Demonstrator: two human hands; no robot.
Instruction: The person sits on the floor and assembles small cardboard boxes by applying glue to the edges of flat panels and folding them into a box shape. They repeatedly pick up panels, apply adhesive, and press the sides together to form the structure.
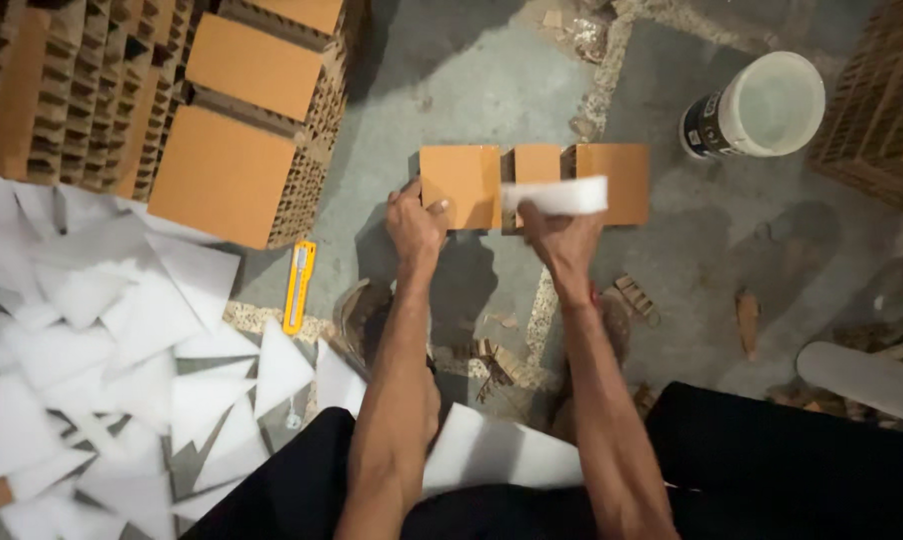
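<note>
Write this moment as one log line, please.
left hand: on orange brick | right hand: holds white foam strip over brick row | yellow utility knife: on floor

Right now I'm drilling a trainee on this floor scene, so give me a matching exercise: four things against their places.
Things:
1. white foam strip
2. yellow utility knife
3. white bucket
4. left hand

Places:
a. on the floor beside the white foam offcuts
b. upper right, on the floor
c. on the leftmost orange block
d. in the right hand

Pairs: 1-d, 2-a, 3-b, 4-c
</note>
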